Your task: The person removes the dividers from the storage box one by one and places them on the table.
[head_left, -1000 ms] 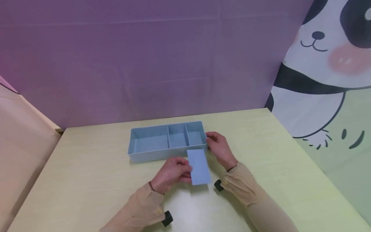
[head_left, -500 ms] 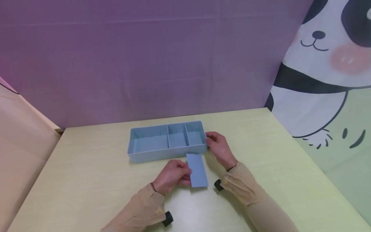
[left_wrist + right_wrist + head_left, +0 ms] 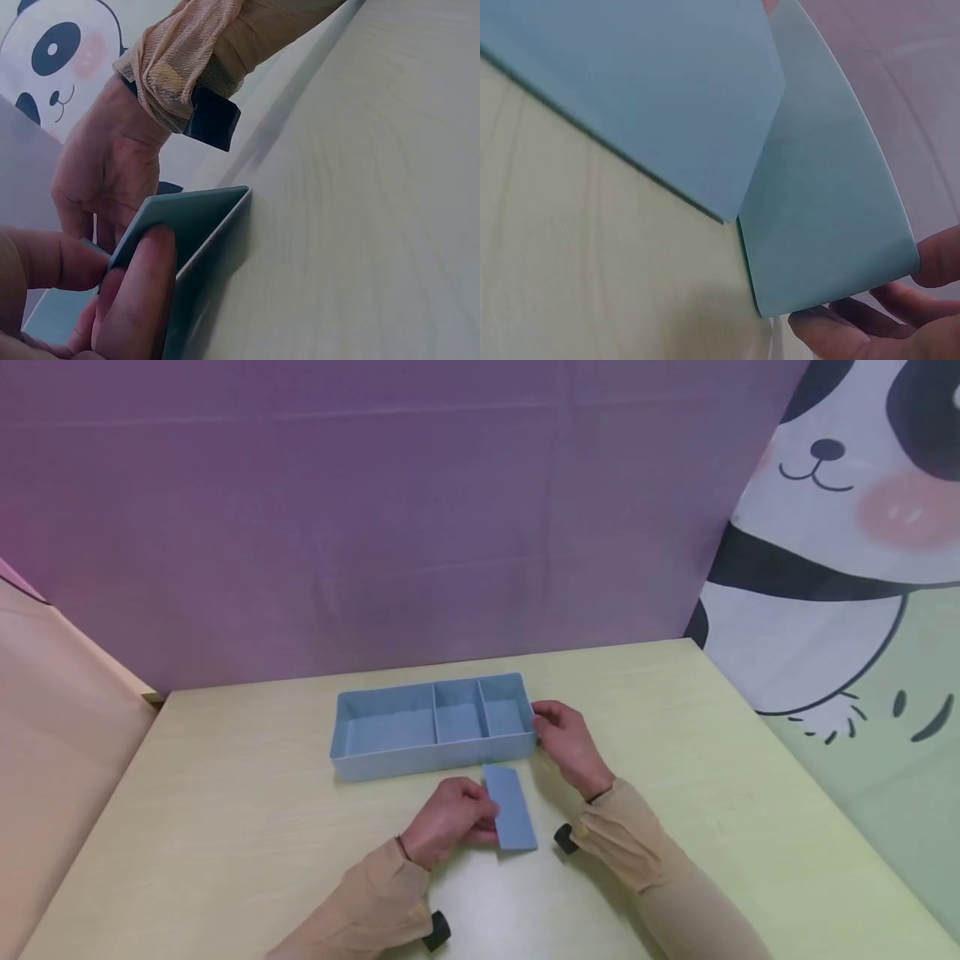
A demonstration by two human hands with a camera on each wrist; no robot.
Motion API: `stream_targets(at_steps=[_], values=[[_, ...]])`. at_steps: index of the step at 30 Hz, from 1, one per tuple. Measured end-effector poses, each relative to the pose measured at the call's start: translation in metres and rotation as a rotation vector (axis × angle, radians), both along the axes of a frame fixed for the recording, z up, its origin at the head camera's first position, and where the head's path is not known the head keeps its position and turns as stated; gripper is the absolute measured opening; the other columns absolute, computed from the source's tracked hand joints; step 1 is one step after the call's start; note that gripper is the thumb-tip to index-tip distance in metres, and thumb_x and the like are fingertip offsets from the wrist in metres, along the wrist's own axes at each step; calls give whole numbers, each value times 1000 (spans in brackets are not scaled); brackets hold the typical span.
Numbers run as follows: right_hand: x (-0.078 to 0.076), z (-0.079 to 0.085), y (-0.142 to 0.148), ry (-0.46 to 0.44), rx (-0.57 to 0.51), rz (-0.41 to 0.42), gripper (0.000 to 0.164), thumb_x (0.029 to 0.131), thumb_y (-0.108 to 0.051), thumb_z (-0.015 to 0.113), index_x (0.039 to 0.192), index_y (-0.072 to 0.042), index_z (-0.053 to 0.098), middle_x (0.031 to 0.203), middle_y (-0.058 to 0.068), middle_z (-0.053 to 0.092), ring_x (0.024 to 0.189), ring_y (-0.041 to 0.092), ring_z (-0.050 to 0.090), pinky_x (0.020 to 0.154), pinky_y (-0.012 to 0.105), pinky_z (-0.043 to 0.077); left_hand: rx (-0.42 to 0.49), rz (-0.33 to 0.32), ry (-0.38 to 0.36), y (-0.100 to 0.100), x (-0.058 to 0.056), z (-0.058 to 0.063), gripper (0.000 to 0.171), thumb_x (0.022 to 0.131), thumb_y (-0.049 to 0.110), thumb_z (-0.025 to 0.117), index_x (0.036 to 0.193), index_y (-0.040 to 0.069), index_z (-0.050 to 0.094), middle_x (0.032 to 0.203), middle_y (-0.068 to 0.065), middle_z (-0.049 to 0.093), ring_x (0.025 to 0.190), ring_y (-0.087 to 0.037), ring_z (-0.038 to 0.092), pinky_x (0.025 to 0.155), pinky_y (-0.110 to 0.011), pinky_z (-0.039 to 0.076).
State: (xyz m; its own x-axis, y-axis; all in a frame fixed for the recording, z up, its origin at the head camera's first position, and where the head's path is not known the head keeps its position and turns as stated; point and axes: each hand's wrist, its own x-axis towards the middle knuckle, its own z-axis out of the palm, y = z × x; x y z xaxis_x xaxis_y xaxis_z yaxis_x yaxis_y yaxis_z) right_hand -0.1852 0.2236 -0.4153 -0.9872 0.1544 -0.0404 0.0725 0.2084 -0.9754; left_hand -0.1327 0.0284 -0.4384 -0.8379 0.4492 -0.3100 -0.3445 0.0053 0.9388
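Note:
A thin light blue rectangular panel (image 3: 511, 810) stands tilted in front of the box, pinched at its left edge by my left hand (image 3: 450, 818). In the left wrist view the thumb and fingers press on opposite faces of the panel (image 3: 202, 214), its lower edge close over the table. Behind it sits a long blue storage box (image 3: 420, 764) with three compartments. My right hand (image 3: 567, 743) holds the box by its right end. The right wrist view has thumb and fingertips around the corner of the box (image 3: 825, 195), while the panel (image 3: 630, 97) overlaps its wall.
The pale wooden table (image 3: 240, 827) spreads around both arms. A purple backdrop (image 3: 360, 527) rises along its far edge, and a panda-printed sheet (image 3: 802, 643) hangs at the right. A dark wrist camera (image 3: 437, 931) juts from the left sleeve.
The left hand has lowered the panel slightly toward me and turned it, so its face looks narrower and its top edge is farther from the box. The right hand and box have stayed put.

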Motion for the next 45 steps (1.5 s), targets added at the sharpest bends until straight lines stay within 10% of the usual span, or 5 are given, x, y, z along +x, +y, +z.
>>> stream_targets(at_steps=[18, 45], values=[[1, 0, 0, -1, 12, -7, 32, 96, -2, 47, 124, 11, 51, 122, 29, 55, 110, 36, 53, 88, 39, 47, -72, 35, 15, 6, 4, -4, 18, 81, -8, 58, 95, -6, 47, 87, -24, 64, 74, -29, 69, 64, -37, 57], [1, 1, 2, -7, 14, 0, 33, 96, -3, 46, 125, 11, 51, 125, 28, 53, 113, 36, 52, 90, 40, 46, -381, -2, 298, 6, 9, -1, 19, 79, -6, 60, 90, -2, 45, 64, -10, 64, 51, -19, 64, 48, -31, 53]])
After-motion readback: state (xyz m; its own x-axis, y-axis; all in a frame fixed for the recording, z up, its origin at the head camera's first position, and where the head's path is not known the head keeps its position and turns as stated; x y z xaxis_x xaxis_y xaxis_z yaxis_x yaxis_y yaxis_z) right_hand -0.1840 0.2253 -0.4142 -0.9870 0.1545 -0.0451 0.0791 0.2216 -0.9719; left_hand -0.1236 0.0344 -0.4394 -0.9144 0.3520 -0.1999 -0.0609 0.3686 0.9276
